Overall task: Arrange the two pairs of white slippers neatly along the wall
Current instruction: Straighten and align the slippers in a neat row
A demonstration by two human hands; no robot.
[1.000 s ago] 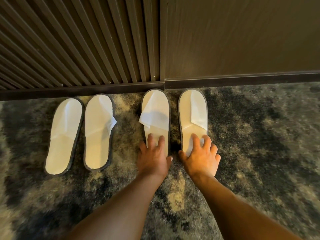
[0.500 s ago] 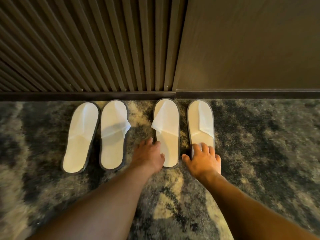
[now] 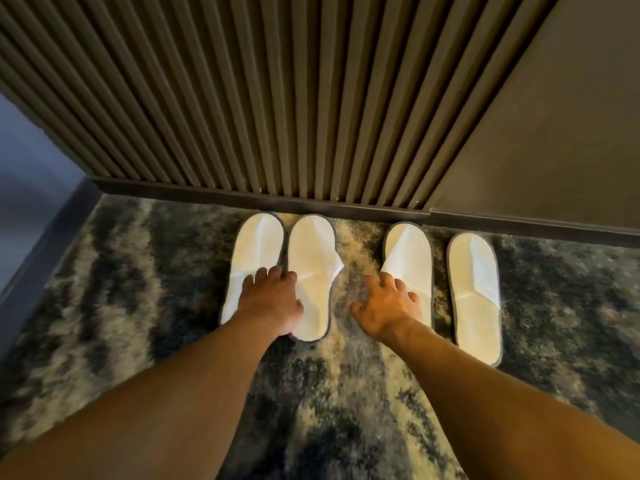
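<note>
Four white slippers with grey edging lie on the carpet, toes at the skirting board. The left pair is the far-left slipper (image 3: 254,252) and its mate (image 3: 313,258), side by side and touching. My left hand (image 3: 272,301) lies spread over the heels of both. The right pair is a slipper (image 3: 410,258) with a lifted strap and the far-right slipper (image 3: 474,289), with a gap between them. My right hand (image 3: 386,304) rests flat on the left edge of that third slipper, fingers apart. Neither hand grips anything.
A dark ribbed wall panel (image 3: 277,98) and a plain dark panel (image 3: 554,133) stand behind, above a dark skirting board (image 3: 242,194). The mottled grey and beige carpet (image 3: 329,410) covers the floor. A pale wall corner (image 3: 27,188) is at the left.
Both hands have shifted left: the left hand went from the third slipper to the left pair, the right hand from the far-right slipper to the third. My view also turned left.
</note>
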